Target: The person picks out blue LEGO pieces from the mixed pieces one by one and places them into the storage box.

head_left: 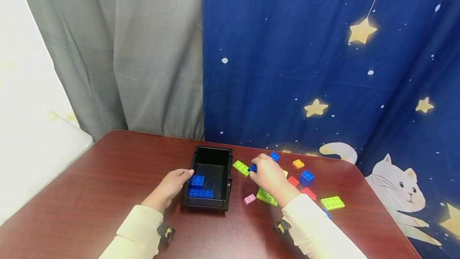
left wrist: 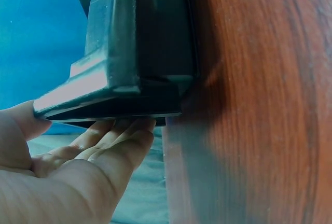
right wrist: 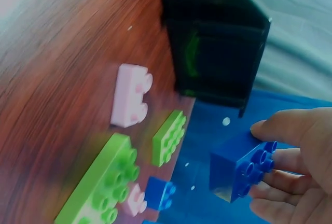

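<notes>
A black plastic bin point(head_left: 210, 203) stands on the table, with two blue toy bricks point(head_left: 201, 193) inside it near its front and left. My left hand point(head_left: 177, 183) grips the bin's left wall, the thumb over the rim and the other fingers against the outer side point(left wrist: 111, 149). To the right of the bin, my right hand point(head_left: 267, 173) pinches a blue toy brick point(right wrist: 241, 164) between thumb and fingers, its studs facing the fingers. In the right wrist view this brick is held up off the table.
Around my right hand lie loose bricks: a green one point(head_left: 266, 197), a pink one point(head_left: 249, 199), a blue one point(head_left: 306, 178), an orange one point(head_left: 298, 164), red ones point(head_left: 308, 193) and another green one point(head_left: 332, 203). Curtains point(head_left: 269, 71) hang behind the table's back edge.
</notes>
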Motion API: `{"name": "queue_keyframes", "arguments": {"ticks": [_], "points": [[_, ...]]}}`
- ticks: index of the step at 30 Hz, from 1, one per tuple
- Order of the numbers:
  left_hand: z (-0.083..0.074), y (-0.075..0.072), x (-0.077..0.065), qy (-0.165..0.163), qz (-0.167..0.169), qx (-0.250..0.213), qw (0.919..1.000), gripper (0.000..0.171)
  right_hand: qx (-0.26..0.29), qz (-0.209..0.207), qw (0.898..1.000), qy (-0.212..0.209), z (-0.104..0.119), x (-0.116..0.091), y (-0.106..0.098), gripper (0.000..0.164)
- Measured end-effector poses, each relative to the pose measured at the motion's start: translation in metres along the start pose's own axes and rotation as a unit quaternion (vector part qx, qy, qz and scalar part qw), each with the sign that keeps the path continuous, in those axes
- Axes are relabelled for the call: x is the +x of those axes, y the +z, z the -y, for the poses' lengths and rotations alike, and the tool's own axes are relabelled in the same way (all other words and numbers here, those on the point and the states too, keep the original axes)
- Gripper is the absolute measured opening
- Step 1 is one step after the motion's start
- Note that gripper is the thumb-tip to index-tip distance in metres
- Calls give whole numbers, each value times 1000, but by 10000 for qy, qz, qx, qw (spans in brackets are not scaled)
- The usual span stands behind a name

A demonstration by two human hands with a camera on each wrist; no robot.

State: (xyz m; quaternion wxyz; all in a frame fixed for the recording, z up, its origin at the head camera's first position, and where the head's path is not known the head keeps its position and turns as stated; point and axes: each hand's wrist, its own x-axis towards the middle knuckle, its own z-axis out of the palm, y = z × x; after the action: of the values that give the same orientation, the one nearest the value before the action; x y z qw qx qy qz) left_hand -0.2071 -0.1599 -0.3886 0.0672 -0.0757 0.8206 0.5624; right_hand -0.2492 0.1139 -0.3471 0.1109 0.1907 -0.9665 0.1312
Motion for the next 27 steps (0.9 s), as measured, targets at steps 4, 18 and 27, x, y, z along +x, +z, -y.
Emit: {"name": "queue_keyframes", "arguments": {"ticks": [4, 18, 27], "points": [[-1, 0, 0, -17, -7, 1, 10000, 52, 116, -134, 9998, -103, 10, 0, -4, 32], [0, 0, 1, -21, -21, 25, 10000, 53, 457, -221, 9985, -227, 44, 3, -17, 38], [0, 0, 1, -9, -12, 27, 10000, 53, 424, -297, 9966, -636, 64, 9, -19, 36]]}}
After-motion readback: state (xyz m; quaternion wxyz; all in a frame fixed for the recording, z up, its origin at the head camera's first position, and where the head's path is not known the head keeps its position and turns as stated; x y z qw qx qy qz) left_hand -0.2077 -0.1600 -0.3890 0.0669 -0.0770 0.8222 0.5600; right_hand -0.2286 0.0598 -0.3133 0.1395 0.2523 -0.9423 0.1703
